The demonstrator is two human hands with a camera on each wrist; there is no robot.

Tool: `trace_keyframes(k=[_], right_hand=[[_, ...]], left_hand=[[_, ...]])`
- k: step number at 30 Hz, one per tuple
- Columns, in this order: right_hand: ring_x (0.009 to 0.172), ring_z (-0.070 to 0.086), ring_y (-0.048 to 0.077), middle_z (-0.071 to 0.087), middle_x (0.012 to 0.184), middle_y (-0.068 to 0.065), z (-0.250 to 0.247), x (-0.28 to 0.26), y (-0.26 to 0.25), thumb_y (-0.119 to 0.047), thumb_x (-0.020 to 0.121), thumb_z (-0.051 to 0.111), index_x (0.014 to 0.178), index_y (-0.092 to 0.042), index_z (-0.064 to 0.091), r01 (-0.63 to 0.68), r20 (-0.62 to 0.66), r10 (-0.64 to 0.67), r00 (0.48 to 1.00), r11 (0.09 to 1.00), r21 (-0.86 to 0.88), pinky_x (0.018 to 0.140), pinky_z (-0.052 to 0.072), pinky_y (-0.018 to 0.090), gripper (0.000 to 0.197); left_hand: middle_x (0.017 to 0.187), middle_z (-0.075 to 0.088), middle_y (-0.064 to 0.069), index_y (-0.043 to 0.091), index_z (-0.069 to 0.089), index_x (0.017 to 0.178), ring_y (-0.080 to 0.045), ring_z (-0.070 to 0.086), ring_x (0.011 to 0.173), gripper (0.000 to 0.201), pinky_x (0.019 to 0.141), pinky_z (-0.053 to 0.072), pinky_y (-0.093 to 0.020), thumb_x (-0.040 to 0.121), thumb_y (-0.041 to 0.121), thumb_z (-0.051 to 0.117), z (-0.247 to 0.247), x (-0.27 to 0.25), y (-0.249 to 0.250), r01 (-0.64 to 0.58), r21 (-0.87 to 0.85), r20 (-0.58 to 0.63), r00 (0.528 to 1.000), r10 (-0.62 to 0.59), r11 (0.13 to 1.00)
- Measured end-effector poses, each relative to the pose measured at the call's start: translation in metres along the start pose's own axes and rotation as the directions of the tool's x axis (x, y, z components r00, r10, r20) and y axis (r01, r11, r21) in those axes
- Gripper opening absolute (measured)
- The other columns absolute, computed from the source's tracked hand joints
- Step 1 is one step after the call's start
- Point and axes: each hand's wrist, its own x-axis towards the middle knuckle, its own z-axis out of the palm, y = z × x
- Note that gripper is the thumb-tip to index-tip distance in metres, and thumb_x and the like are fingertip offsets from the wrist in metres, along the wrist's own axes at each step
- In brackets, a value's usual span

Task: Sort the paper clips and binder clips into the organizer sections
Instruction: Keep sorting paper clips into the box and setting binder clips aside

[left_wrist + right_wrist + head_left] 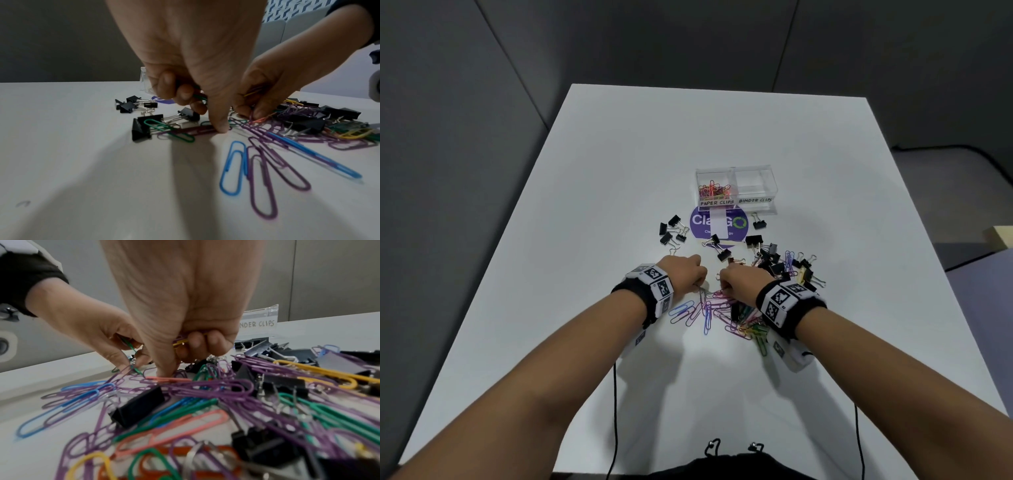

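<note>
The loose paper clips point(717, 310) lie in a tangle on the white table point(619, 171) near its front edge, directly under both hands, and they spread toward the right edge, where they mix with a heap of black binder clips point(774, 260). The left hand point(685, 274) has its fingers curled round a few clips already gathered, a green one point(198, 95) showing in the left wrist view, while its thumb tip presses down on a purple clip point(197, 130) lying flat, long axis running roughly left to right along the table. The right hand point(739, 279) likewise grips a small bundle, a yellow clip point(180, 342) poking out of it, and its thumb bears on a pink clip point(168, 379) at the top of the tangle. The organizer point(736, 186) stands beyond the hands, toward the table's far edge and slightly right, so the right hand looks nearer to it. Its left section, labelled for paper clips, holds some; the right one, labelled for binder clips, appears empty. More binder clips point(671, 229) sit apart to the left of a purple round sticker point(719, 222). How many clips each hand holds is hidden by the fingers, and the close foreground in the right wrist view is blurred.
</note>
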Motion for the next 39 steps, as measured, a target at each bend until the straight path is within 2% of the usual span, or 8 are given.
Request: trace_keyframes(k=[8, 11, 17, 22, 25, 30, 34, 39], right_hand=[[0.095, 0.060, 0.034, 0.065, 0.107, 0.019, -0.013, -0.011, 0.008, -0.018, 0.097, 0.040, 0.120, -0.006, 0.046, -0.025, -0.096, 0.042, 0.994, 0.985, 0.170, 0.069, 0.036, 0.032, 0.026], [0.101, 0.060, 0.033, 0.063, 0.113, 0.018, -0.017, -0.010, 0.008, -0.019, 0.098, 0.038, 0.129, -0.012, 0.043, -0.080, -0.053, 0.094, 0.994, 0.973, 0.218, 0.075, 0.041, 0.034, 0.032], [0.082, 0.050, 0.026, 0.060, 0.094, 0.018, -0.020, -0.010, 0.003, -0.009, 0.095, 0.034, 0.097, -0.003, 0.051, -0.092, -0.056, 0.115, 0.992, 0.946, 0.311, 0.070, 0.036, 0.033, 0.018], [0.065, 0.041, 0.023, 0.037, 0.061, 0.000, -0.017, -0.012, 0.004, -0.025, 0.095, 0.041, 0.070, -0.012, 0.036, -0.138, -0.067, 0.161, 0.985, 0.956, 0.260, 0.055, 0.029, 0.031, 0.029], [0.075, 0.045, 0.023, 0.044, 0.067, 0.000, -0.015, -0.013, 0.006, -0.035, 0.097, 0.044, 0.084, -0.011, 0.040, -0.156, -0.060, 0.167, 0.984, 0.975, 0.156, 0.066, 0.034, 0.031, 0.028], [0.094, 0.061, 0.027, 0.066, 0.102, 0.008, -0.007, -0.011, 0.003, -0.045, 0.089, 0.054, 0.095, -0.012, 0.055, -0.152, -0.064, 0.154, 0.986, 0.987, 0.043, 0.072, 0.042, 0.032, 0.034], [0.099, 0.063, 0.029, 0.066, 0.106, 0.009, 0.001, -0.008, -0.005, -0.041, 0.086, 0.060, 0.106, -0.007, 0.056, -0.168, -0.072, 0.167, 0.983, 0.986, -0.001, 0.076, 0.047, 0.033, 0.039], [0.102, 0.063, 0.031, 0.065, 0.110, 0.013, -0.001, -0.004, -0.008, -0.024, 0.090, 0.056, 0.106, -0.003, 0.060, -0.193, -0.043, 0.195, 0.980, 0.980, 0.048, 0.081, 0.048, 0.034, 0.026]], left_hand=[[0.123, 0.059, -0.005, 0.012, 0.052, 0.119, -0.025, 0.058, 0.108, 0.026, 0.083, 0.044, -0.032, 0.099, 0.017, 0.038, -0.001, -0.006, -0.001, 0.040, -0.102, -0.110, 0.993, -0.051, 0.994], [0.130, 0.053, -0.005, 0.015, 0.048, 0.128, -0.025, 0.055, 0.116, 0.031, 0.090, 0.044, -0.034, 0.099, 0.015, 0.038, 0.001, -0.010, -0.004, 0.062, -0.136, -0.080, 0.994, -0.073, 0.989], [0.115, 0.061, -0.011, 0.008, 0.048, 0.117, -0.028, 0.058, 0.101, 0.025, 0.082, 0.042, -0.033, 0.095, 0.015, 0.037, 0.002, -0.023, -0.004, 0.132, -0.235, -0.078, 0.985, -0.154, 0.963], [0.090, 0.055, -0.011, 0.008, 0.046, 0.100, -0.023, 0.045, 0.076, 0.027, 0.071, 0.036, -0.030, 0.100, 0.029, 0.030, 0.004, -0.034, -0.007, 0.154, -0.184, -0.082, 0.982, -0.172, 0.971], [0.084, 0.054, -0.006, 0.012, 0.044, 0.088, -0.024, 0.050, 0.076, 0.040, 0.069, 0.036, -0.030, 0.098, 0.048, 0.032, 0.010, -0.033, -0.008, 0.162, -0.123, -0.037, 0.985, -0.167, 0.979], [0.110, 0.066, -0.010, 0.007, 0.058, 0.108, -0.028, 0.061, 0.104, 0.045, 0.083, 0.046, -0.033, 0.101, 0.041, 0.030, 0.013, -0.024, 0.001, 0.178, -0.094, -0.024, 0.983, -0.181, 0.980], [0.103, 0.069, -0.005, 0.011, 0.056, 0.107, -0.025, 0.064, 0.098, 0.051, 0.075, 0.044, -0.029, 0.086, 0.057, 0.052, 0.018, -0.012, 0.010, 0.180, -0.069, -0.063, 0.981, -0.184, 0.981], [0.109, 0.068, -0.009, 0.009, 0.058, 0.110, -0.027, 0.062, 0.103, 0.035, 0.081, 0.048, -0.031, 0.093, 0.039, 0.051, 0.015, -0.002, 0.018, 0.167, -0.095, -0.063, 0.983, -0.174, 0.981]])
